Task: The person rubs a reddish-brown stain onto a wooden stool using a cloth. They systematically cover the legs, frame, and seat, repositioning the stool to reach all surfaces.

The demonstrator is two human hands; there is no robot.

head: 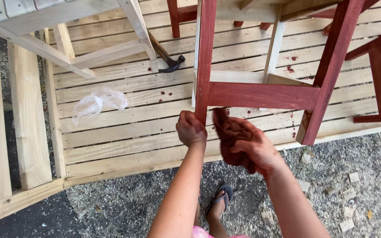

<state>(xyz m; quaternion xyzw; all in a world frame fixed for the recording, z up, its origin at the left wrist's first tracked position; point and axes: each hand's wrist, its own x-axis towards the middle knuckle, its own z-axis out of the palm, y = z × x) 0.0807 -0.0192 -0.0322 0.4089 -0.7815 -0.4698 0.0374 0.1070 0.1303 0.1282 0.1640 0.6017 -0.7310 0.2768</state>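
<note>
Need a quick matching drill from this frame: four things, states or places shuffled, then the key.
1. left hand
2. right hand
3. hammer
4. plastic bag

A. lying crumpled on the slat platform
B. holding a stained rag against the red rail
C. gripping the red-stained leg
D. lying under the unstained frame

Pairs: 1-C, 2-B, 3-D, 4-A

The red-stained wooden stool frame [265, 94] stands on the slatted wooden platform [124, 132]. The left hand [191, 129] grips the frame's front leg; the right hand [254, 152] holds a stained rag [228, 132] just below the crossbar. Behind and left, a dark-headed hammer [169, 61] lies beside the unpainted wooden frame [67, 39]. A crumpled clear plastic bag [95, 102] lies farther left.
</note>
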